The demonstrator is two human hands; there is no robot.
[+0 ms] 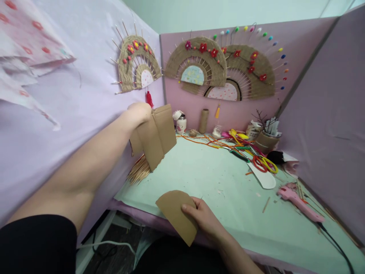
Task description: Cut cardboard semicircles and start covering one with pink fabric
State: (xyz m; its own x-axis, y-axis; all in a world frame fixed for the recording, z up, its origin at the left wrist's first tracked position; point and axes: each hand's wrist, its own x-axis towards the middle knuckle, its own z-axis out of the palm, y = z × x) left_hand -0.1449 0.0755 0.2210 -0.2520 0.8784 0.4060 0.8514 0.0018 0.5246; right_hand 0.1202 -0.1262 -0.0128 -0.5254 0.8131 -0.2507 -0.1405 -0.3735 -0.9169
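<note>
You look to be partway through handling cardboard parts, with a cut shape in one hand and stock in the other. Your right hand [205, 220] at the lower centre of the frame pinches the half-round cardboard piece [175, 213], thumb on top and fingers underneath, holding it just off the near edge of the green table [199, 175]. Your left hand [139, 112] is at centre left, the arm stretched out long and nearly straight. It is closed on the upper edge of the folded cardboard sheets [156, 135], which hang tilted above the bundle of thin sticks [139, 172]; the fingers themselves are hidden behind the sheets. By my reading, the next move calls for a firm grip on the loose sheets while bringing the two pieces together. The scissors [265, 163] and pink glue gun [299, 201] lie well apart, at right.
</note>
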